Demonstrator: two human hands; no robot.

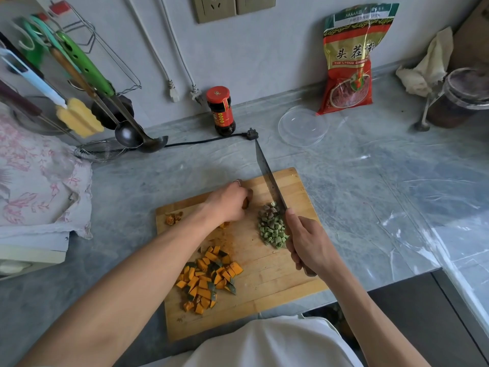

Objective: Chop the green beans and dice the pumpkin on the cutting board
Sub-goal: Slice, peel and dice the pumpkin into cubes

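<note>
Now right hand [308,245] holding knife [270,177], board [296,186] edge

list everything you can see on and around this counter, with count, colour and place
wooden cutting board: one, tan, counter centre
diced pumpkin pile: one, orange with green skin, board's near left
chopped green bean pile: one, green, board's right
pumpkin scrap: one, orange, board's far left corner
long steel knife: one, grey, raised over board
dark sauce jar with red lid: one, by wall
clear plastic lid: one, behind board
red and gold food bag: one, against wall
metal ladles: two, hanging left
floral cloth: one, pink-white, far left
left hand: holding a pumpkin piece, mostly hidden
right hand: gripping knife handle
</note>
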